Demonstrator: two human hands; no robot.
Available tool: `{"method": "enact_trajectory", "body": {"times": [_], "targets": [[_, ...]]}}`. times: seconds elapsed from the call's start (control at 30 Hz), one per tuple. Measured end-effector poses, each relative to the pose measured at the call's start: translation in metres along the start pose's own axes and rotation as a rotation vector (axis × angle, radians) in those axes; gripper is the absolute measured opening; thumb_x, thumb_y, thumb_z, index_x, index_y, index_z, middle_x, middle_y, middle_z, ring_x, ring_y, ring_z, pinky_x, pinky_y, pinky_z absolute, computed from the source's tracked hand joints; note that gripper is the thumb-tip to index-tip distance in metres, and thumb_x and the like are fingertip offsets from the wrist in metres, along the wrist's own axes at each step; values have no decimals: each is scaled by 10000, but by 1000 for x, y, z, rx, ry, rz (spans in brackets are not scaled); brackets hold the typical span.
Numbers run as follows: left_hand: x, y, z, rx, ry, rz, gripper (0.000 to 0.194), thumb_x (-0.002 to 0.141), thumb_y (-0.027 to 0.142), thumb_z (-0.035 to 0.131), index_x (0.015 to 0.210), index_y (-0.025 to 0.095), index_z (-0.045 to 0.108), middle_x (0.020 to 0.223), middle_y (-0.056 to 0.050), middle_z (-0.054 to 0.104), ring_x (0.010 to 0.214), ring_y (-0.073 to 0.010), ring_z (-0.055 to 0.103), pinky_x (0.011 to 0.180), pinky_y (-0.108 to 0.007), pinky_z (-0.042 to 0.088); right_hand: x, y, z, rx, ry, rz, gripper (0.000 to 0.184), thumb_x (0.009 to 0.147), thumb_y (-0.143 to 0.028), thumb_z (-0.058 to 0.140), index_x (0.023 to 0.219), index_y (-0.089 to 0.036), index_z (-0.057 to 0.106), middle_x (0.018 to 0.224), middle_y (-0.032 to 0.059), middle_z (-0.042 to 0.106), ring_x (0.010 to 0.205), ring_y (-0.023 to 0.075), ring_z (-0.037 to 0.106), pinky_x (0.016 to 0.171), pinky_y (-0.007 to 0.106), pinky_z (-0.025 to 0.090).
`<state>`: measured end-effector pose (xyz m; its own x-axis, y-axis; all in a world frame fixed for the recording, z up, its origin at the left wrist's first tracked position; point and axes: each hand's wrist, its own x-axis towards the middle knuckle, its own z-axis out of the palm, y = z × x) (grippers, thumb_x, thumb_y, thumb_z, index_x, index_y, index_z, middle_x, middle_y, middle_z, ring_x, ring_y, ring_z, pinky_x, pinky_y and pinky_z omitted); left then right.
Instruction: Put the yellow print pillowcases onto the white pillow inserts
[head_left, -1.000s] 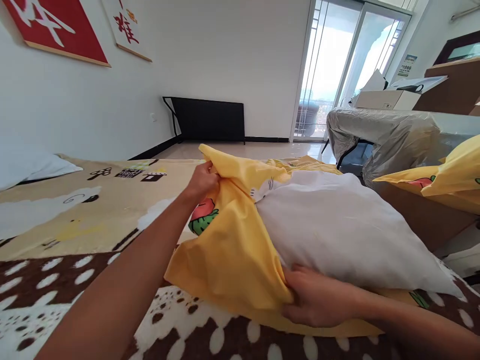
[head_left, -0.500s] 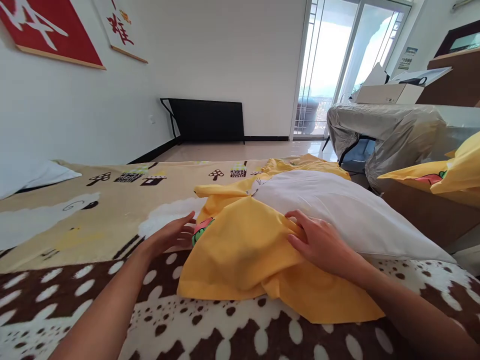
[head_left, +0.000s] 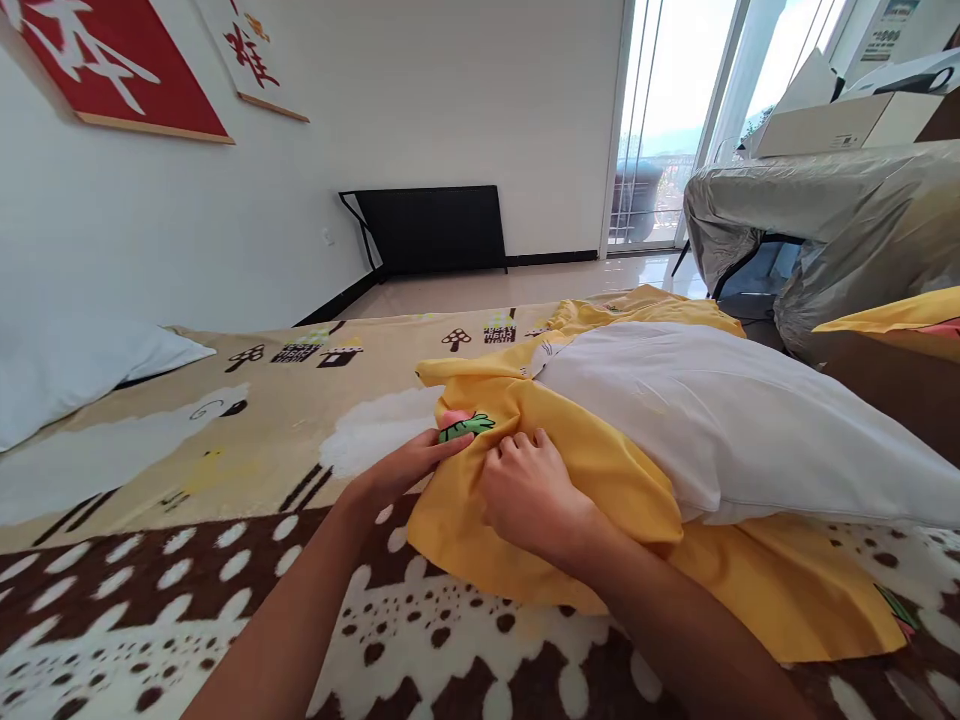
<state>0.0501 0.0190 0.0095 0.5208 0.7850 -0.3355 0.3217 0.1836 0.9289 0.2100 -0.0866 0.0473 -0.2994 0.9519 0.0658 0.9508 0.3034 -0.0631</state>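
Observation:
A white pillow [head_left: 720,420] lies on the bed, half inside a yellow pillowcase [head_left: 600,470] printed with a strawberry. My left hand [head_left: 409,465] touches the pillowcase's left edge by the green leaf print, fingers pinched together on the cloth. Close beside it, my right hand [head_left: 529,495] rests on top of the yellow fabric with its fingers curled into the cloth. Both hands are at the open end of the pillowcase, left of the pillow.
A brown and cream patterned blanket [head_left: 187,560] covers the bed. Another white pillow [head_left: 67,365] lies far left. A plastic-covered piece of furniture [head_left: 825,220] stands at right with a box on it. A black folded table [head_left: 431,230] leans on the far wall.
My left hand let the raised pillowcase edge drop, then came back onto the cloth. My right hand moved from the near edge up and left beside it. The view shifted slightly.

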Motion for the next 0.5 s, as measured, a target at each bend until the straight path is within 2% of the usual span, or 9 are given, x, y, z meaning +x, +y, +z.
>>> {"method": "enact_trajectory", "body": {"times": [0.07,0.17,0.23,0.33,0.43,0.5], "targets": [[8,9,4,-15,0,48,546,676,420,762,1161,219,613,1044,-52,710,956,-234,648,759,-261,508,3,9,14,-9,98,12,283,798,-224,611,1027,-60,636,1018,175,640,948,269,562,810,392,408],[12,12,7,-204,116,7,416,645,327,774,1016,176,661,871,-40,732,793,-205,676,685,-248,524,6,21,25,-4,209,0,213,783,-177,604,981,-101,622,1014,145,630,931,258,544,765,370,401],[10,11,5,-373,188,-36,370,617,260,752,964,161,673,816,-46,733,747,-212,683,661,-262,537,8,25,26,33,245,-1,141,778,-149,603,918,-137,613,985,111,631,913,244,544,724,342,387],[3,14,-6,-548,182,-77,424,591,215,706,1013,180,678,831,-51,738,780,-255,696,659,-304,556,9,28,20,143,292,1,18,823,-158,584,823,-169,598,874,52,629,819,193,545,658,295,345],[-5,14,-18,-609,157,-82,398,599,231,693,995,193,692,827,-48,736,768,-274,698,647,-333,566,6,30,11,241,348,-17,155,875,-191,560,722,-177,581,760,15,600,722,145,517,632,273,307],[-8,6,-28,-611,138,-33,334,604,256,702,931,188,709,798,-50,733,725,-263,693,639,-333,567,1,32,5,304,374,-27,232,880,-184,557,648,-170,558,712,4,576,680,124,490,623,263,294]]}}
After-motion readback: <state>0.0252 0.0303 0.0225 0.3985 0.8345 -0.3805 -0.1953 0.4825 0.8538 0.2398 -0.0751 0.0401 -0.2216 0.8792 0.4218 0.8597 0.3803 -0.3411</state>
